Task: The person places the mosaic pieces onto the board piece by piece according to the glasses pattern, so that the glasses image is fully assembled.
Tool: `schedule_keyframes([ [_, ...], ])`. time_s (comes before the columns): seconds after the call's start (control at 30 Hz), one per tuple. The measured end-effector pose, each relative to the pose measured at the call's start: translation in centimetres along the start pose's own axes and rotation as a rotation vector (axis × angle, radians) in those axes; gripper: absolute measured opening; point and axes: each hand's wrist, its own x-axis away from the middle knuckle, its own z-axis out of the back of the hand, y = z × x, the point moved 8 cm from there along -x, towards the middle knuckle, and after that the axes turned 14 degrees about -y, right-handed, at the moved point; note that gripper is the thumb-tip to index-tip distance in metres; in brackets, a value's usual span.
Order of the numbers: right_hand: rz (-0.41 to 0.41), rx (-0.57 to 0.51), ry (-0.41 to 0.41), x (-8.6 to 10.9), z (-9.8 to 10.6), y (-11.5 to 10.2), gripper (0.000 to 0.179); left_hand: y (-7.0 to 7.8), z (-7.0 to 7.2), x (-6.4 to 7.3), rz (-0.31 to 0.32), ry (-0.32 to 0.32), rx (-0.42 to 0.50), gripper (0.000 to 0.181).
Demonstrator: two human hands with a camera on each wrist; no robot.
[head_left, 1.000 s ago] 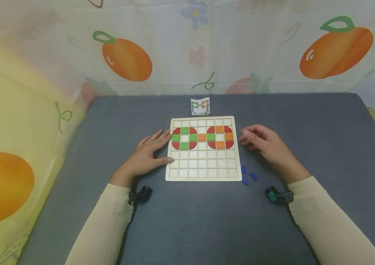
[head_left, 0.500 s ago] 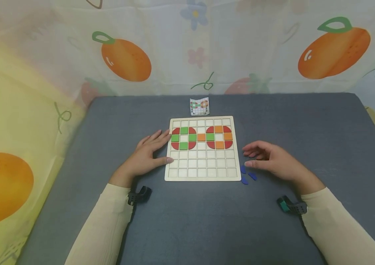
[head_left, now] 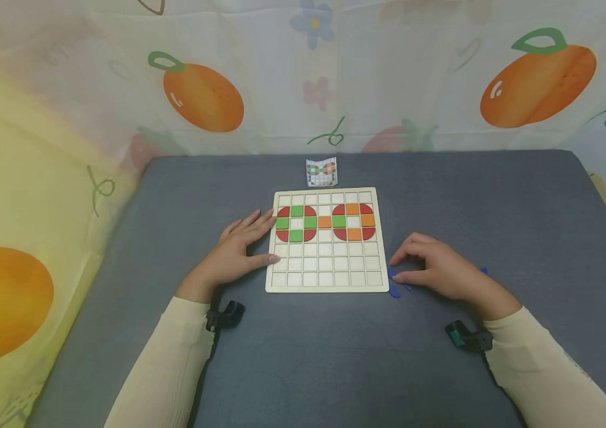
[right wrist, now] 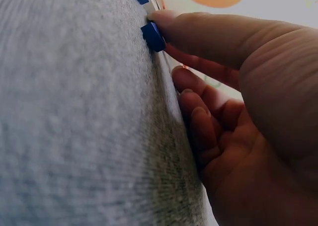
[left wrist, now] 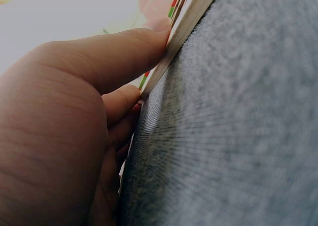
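A light wooden grid board point(head_left: 326, 285) bears red rounded, green square and orange square tiles in two ring shapes, with an orange tile point(head_left: 325, 222) in the link between them. My left hand point(head_left: 235, 252) rests spread at its left edge, thumb and fingertips touching the rim point(left wrist: 171, 49). Off the lower right corner lie several small blue pieces point(head_left: 394, 291). My right hand point(head_left: 439, 270) is right over them, thumb and index finger apart on either side of one blue piece point(head_left: 392, 271). The right wrist view shows the thumb beside a blue piece point(right wrist: 153, 37), without a clear grip.
A small printed card point(head_left: 322, 172) with a coloured pattern lies behind the board. Another blue bit point(head_left: 484, 271) shows just beyond the right wrist. Grey cloth covers the table point(head_left: 303, 356); a fruit-patterned curtain point(head_left: 276, 71) hangs behind it.
My right hand has come down from beside the board's upper right to the blue pieces, its thumb and index finger now around one. The left hand stays put.
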Motion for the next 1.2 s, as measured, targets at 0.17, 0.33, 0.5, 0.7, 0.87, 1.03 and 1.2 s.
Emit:
schedule_keyframes([
  [0.17, -0.006, 0.009, 0.008, -0.13, -0.07, -0.19, 0.016, -0.07, -0.03, -0.05, 0.006, 0.001, -0.003, 0.093],
  [0.33, -0.021, 0.038, 0.008, -0.26, -0.1, -0.27, 0.016, -0.14, -0.06, -0.07, 0.008, 0.002, 0.0, 0.094],
  [0.5, -0.039, 0.076, 0.012, -0.23, -0.1, -0.32, 0.016, -0.24, -0.09, -0.13, 0.02, 0.003, -0.002, 0.094],
  [0.7, -0.062, 0.138, 0.026, -0.23, -0.13, -0.66, 0.013, 0.01, 0.06, -0.05, 0.014, 0.008, 0.001, 0.091],
  [0.87, -0.058, 0.182, 0.029, -0.28, -0.21, -0.88, 0.012, -0.16, 0.07, -0.09, 0.005, 0.012, -0.003, 0.089],
  [1.03, -0.066, 0.155, 0.058, -0.19, 0.04, -0.61, 0.011, -0.18, 0.05, -0.07, -0.011, 0.016, -0.014, 0.088],
  [1.2, -0.075, 0.127, 0.09, -0.04, 0.34, -0.57, 0.01, 0.06, 0.12, 0.07, -0.029, 0.021, -0.012, 0.084],
])
